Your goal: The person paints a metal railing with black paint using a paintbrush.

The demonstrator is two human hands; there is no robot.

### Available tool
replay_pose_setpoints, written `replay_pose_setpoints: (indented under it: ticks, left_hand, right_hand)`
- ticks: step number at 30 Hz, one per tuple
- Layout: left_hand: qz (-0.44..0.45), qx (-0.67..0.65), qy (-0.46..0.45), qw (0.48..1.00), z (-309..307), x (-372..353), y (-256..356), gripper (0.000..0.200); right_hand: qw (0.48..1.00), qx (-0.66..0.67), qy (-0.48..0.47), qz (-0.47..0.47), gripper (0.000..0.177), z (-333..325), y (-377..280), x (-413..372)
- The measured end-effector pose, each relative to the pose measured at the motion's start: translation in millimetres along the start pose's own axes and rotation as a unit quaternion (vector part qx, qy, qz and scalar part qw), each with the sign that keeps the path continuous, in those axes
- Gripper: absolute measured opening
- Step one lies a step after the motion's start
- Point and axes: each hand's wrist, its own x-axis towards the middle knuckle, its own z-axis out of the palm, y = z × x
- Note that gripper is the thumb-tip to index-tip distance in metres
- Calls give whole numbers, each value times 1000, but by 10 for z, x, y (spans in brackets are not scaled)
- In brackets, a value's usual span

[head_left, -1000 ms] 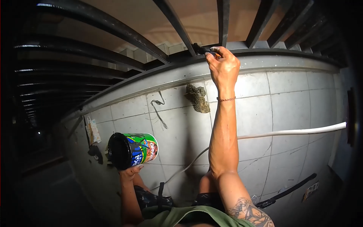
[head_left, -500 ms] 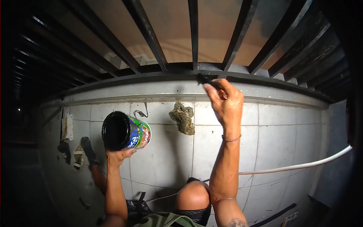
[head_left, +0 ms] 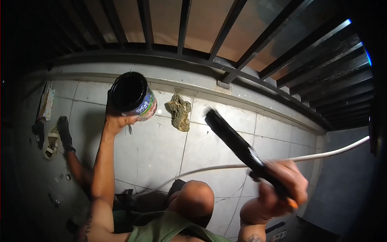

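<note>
My left hand [head_left: 117,121] holds up a paint can [head_left: 132,97] from below; the can's open mouth shows black paint inside and its label is green and blue. My right hand [head_left: 278,193] is low at the right, gripping a black-coated paintbrush [head_left: 236,143] whose bristle end points up and left. The brush is blurred by motion. Black railing bars [head_left: 225,28] rise above a grey concrete ledge [head_left: 193,76] ahead of both hands.
A crumpled rag [head_left: 179,112] lies on the white tiled floor [head_left: 157,149] by the ledge. A white hose [head_left: 322,155] runs across the tiles to the right. Sandals [head_left: 52,139] lie at the left. My bent knee [head_left: 195,197] is below centre.
My right hand has come down from the railing's bottom rail to lower right, taking the brush with it. The paint can has risen higher. My view has tilted left.
</note>
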Motion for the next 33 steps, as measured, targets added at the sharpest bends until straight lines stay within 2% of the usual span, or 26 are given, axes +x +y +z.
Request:
replay_pose_setpoints:
  ticks: [2, 4, 6, 8, 10, 11, 12, 13, 14, 15, 16, 17, 19, 20, 22, 25, 26, 28, 30, 32, 33]
  left_hand:
    - [28, 14, 1, 1000, 11, -2, -118, 97]
    - [13, 9, 16, 1000, 37, -23, -211, 101]
    - [30, 17, 4, 999, 30, -33, -222, 101]
    - [18, 1, 6, 1000, 67, -90, -122, 100]
    - [4, -16, 1, 1000, 74, -147, -126, 99]
    - [17, -2, 5, 1000, 34, -187, -209, 96]
    - [30, 13, 12, 999, 6, -238, -252, 93]
    - [36, 17, 1, 999, 6, -275, -241, 92]
    - [43, 23, 3, 999, 19, -304, -198, 92]
    - [26, 24, 12, 999, 42, -370, -131, 94]
    - [8, 24, 19, 1000, 57, -441, -79, 96]
    - [-9, 42, 32, 999, 43, -501, -53, 94]
    - [-26, 48, 28, 998, 10, -606, 7, 89]
    - [-38, 51, 27, 998, 0, -652, 35, 84]
    - [-37, 47, 29, 998, -21, -772, 54, 80]
    - [-60, 58, 48, 995, -72, -929, 20, 81]
    - [-65, 58, 48, 995, -64, -966, 7, 81]
    - [-74, 72, 55, 993, -53, -1016, -15, 84]
    - [-86, 52, 50, 994, -6, -1017, 16, 85]
    - [-101, 27, 47, 993, 6, -1056, -16, 85]
    - [-108, 44, 43, 992, -13, -1073, -50, 84]
  right_hand:
    - [986, 138, 77, -59, 36, -540, 274, -312]
    - [976, 199, 60, -65, 38, -1268, 486, -726]
    - [938, 201, 280, 49, 40, -1700, 612, -1138]
    - [951, 44, 305, 33, 35, -2028, 1141, -1518]
    - [973, -30, 217, 69, 37, -1733, 1693, -1607]
    - [943, -78, 272, 173, 31, -1287, 1826, -1408]
    - [955, 19, 241, 174, 24, -965, 2169, -1364]
    - [974, 68, 172, 132, 20, -693, 2412, -1291]
    - [968, 115, 150, 167, 19, -276, 2347, -1051]
    - [995, 72, 6, 65, 17, -57, 2281, -753]
    - [995, -8, -60, -76, 15, 168, 2358, -519]
    - [988, -26, -64, -137, 17, 424, 2294, -288]
    - [980, 2, -69, -187, 23, 769, 2337, 74]
    - [971, -29, -66, -228, 24, 880, 2347, 231]
    - [973, -10, -91, -213, 21, 977, 2277, 466]
    - [954, -8, -185, -236, 20, 1139, 2339, 644]
    - [954, -7, -188, -232, 20, 1168, 2385, 679]
    - [932, -93, -197, -289, 26, 1166, 2441, 778]
    - [923, -145, -148, -323, 31, 1004, 2284, 790]
    - [917, -114, 26, -382, 32, 892, 2147, 863]
    - [918, -114, 22, -380, 32, 872, 2092, 860]
